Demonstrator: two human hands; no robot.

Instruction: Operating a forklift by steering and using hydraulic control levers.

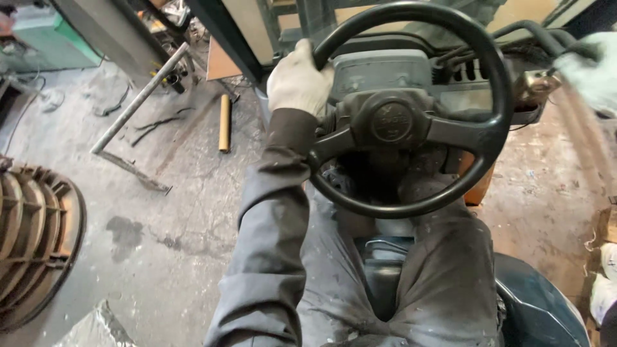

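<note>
Grey work trousers (411, 283), dusty and paint-flecked, fill the bottom centre of the frame; the person is seated on a dark seat (540, 308), lower right.

Left to right:
- Far left edge: round ribbed metal casting (32, 238) lying on the concrete floor (173, 212).
- Upper left: long grey metal bar (138, 99) leaning diagonally, its foot on the floor; a short tan tube (224, 122) lies just beside it, apart from it.
- Centre: left hand (297, 82) in a soiled white glove, grey sleeve running down to the lower frame. Grip closed around the upper-left rim of the black steering wheel (421, 109).
- Steering wheel sits centre to upper right, 3 spokes, round hub, grey instrument housing (382, 71) behind it.
- Upper right corner: right hand (588, 64), gloved, blurred, at a black lever (546, 38) beside the column. Cannot tell whether its grip is closed on the lever or only touching it.
- Far right edge: white sacks or cartons (604, 283), partly cut off.

Judgement: step in hand is operating the vehicle controls, 1 hand steering, the other at the lever. Next move probably calls for turning the wheel with the left hand alone, so the grip must hold firm on the rim, and for watching the bar and casting near the left side.
</note>
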